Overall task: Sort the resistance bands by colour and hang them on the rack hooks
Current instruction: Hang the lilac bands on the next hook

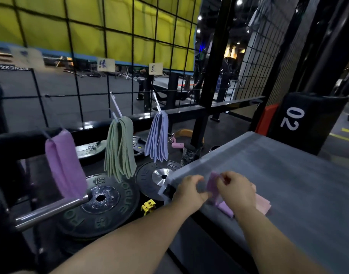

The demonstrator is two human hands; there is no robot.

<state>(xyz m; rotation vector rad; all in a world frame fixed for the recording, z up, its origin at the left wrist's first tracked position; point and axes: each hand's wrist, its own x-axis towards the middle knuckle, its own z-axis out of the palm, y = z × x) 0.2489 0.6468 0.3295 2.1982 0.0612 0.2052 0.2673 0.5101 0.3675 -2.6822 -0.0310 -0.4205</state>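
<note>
Three bunches of bands hang from hooks on the black wire rack (76,82): purple bands (64,163) at the left, green bands (120,149) in the middle, blue bands (157,137) at the right. Both hands meet over the near corner of the grey table (278,175). My left hand (189,189) and my right hand (235,189) pinch one purple band (212,183) between them, held upright. A pink band (263,203) and another purple band (226,209) lie on the table under my right hand.
Paper labels (106,64) hang above the hooks. Black weight plates (102,204) lie on the floor below the rack, with a yellow clip (148,206) and a steel bar (51,209) at the left. A black padded box marked 02 (306,119) stands behind the table.
</note>
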